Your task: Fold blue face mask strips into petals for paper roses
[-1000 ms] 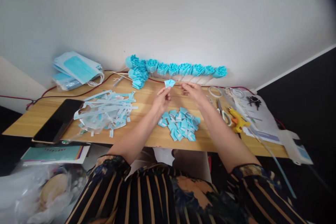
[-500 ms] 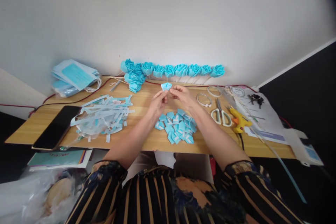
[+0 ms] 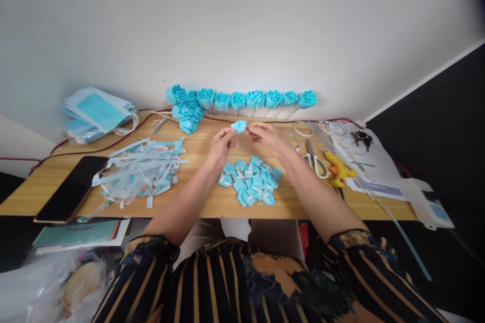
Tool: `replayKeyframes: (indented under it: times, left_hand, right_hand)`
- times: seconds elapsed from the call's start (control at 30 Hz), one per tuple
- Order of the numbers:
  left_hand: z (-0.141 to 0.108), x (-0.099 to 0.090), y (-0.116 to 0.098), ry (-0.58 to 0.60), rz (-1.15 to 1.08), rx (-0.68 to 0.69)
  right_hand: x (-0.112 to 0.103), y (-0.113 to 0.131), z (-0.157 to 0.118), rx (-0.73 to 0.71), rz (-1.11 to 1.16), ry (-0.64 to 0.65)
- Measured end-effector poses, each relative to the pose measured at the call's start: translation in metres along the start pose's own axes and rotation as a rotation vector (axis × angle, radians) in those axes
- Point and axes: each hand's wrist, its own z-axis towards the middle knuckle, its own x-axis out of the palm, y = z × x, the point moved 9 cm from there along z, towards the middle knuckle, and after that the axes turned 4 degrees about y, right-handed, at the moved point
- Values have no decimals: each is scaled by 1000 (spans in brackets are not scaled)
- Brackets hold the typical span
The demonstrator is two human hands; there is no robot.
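Observation:
A small folded blue petal (image 3: 238, 126), seemingly cut from face-mask cloth, is held up over the back half of the table. My left hand (image 3: 222, 145) pinches its lower left edge between thumb and fingers. At its right edge are the closed fingertips of my right hand (image 3: 265, 136); the hand itself partly hides them. Below and between my forearms lies a loose heap of similar folded blue petals (image 3: 252, 181), some showing white strips. Behind my hands, a row of blue cloth flowers (image 3: 254, 99) on pale stems leans against the wall.
Cut mask strips (image 3: 142, 166) and a black phone (image 3: 71, 186) lie on the left, with stacked face masks (image 3: 98, 111) behind. Scissors (image 3: 315, 161), a yellow glue gun (image 3: 343, 169), wire coils (image 3: 303, 129), keys (image 3: 361, 139) and papers (image 3: 379, 166) occupy the right of the wooden table (image 3: 212, 207).
The view has shifted, so the table things appear farther left. My hands have drawn slightly apart, and the petal now sits tilted, mainly in my left fingers.

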Motion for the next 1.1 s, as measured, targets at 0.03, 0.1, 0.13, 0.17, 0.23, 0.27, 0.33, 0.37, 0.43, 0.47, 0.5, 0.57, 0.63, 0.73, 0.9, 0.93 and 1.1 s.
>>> replayKeyframes:
  times: [0.03, 0.1, 0.13, 0.17, 0.23, 0.27, 0.33, 0.37, 0.43, 0.47, 0.5, 0.57, 0.63, 0.73, 0.9, 0.93, 1.1]
  left_hand:
    - [1, -2, 2, -12, -14, -16]
    - [2, -4, 5, -31, -47, -41]
    - [2, -5, 6, -34, -61, -47]
    - [2, -5, 7, -34, -70, -50]
    - [2, -5, 8, -29, -71, -50]
    - [2, -4, 8, -23, -67, -49]
    - [1, -3, 10, -12, -58, -48]
    - [1, -3, 10, -12, -54, -50]
    - [2, -7, 10, -48, -52, -54]
    - [3, -11, 8, -86, -54, -47]
    - [3, -17, 4, -130, -57, -27]
    - [4, -28, -10, -214, -69, 52]
    - [5, -38, -28, -271, -82, 154]
    - [3, -49, -51, -332, -82, 262]
    - [2, -58, -62, -388, -76, 290]
    - [2, -59, -62, -394, -80, 286]
    - [3, -60, -56, -416, -69, 258]
  right_hand:
    - [1, -2, -1, 10, 18, 3]
    - [3, -5, -2, 9, 19, 15]
    - [5, -5, -1, 4, 9, 20]
    - [7, -5, -1, -3, 0, 18]
    - [8, -6, 1, -16, -8, -1]
    - [9, -6, 3, -19, -11, -9]
    - [9, -6, 5, -18, -19, -7]
    - [9, -6, 6, -16, -24, 1]
    - [5, -5, 9, -16, -28, 13]
    - [2, -5, 10, -15, -30, 20]
    - [-1, -5, 13, -10, -36, 34]
    - [-2, -9, 21, 33, -67, 100]
    - [5, -20, 33, 121, -115, 208]
    - [23, -41, 56, 239, -206, 329]
    - [57, -52, 92, 194, -509, 387]
    - [61, -51, 96, 171, -577, 380]
    - [64, -48, 101, 167, -819, 339]
